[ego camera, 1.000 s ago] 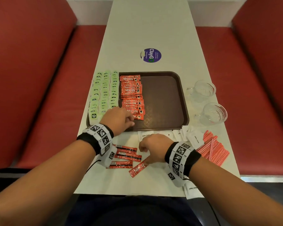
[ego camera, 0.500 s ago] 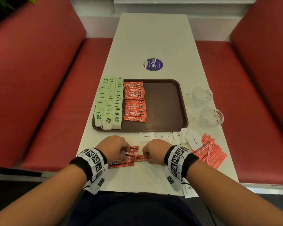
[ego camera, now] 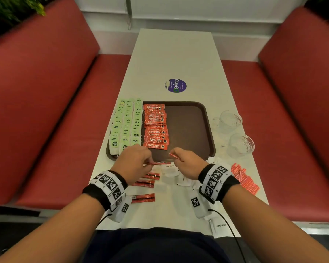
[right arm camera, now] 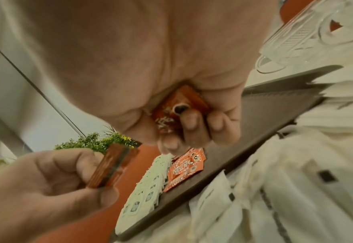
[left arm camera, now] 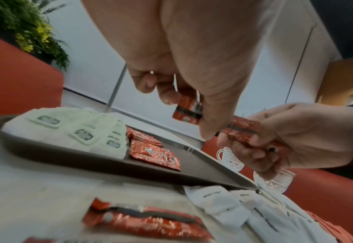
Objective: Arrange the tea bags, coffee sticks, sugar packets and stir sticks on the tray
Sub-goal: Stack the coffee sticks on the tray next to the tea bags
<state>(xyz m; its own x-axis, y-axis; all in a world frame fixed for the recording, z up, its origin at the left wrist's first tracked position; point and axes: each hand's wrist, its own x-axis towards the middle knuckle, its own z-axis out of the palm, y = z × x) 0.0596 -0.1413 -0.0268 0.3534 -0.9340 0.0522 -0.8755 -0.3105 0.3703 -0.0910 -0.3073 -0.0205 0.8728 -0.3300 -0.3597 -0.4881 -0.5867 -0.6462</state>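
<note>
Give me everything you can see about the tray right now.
The tray is a dark brown rectangle with rounded corners and a low raised rim, plastic by the look, lying flat on the white table. Green-tagged tea bags fill its left part in three rows; a column of red Nescafe coffee sticks lies beside them. Its right half is bare and finely textured. White sugar packets lie on the table by its near edge. Both hands hover over that edge; no contact shows.
</note>
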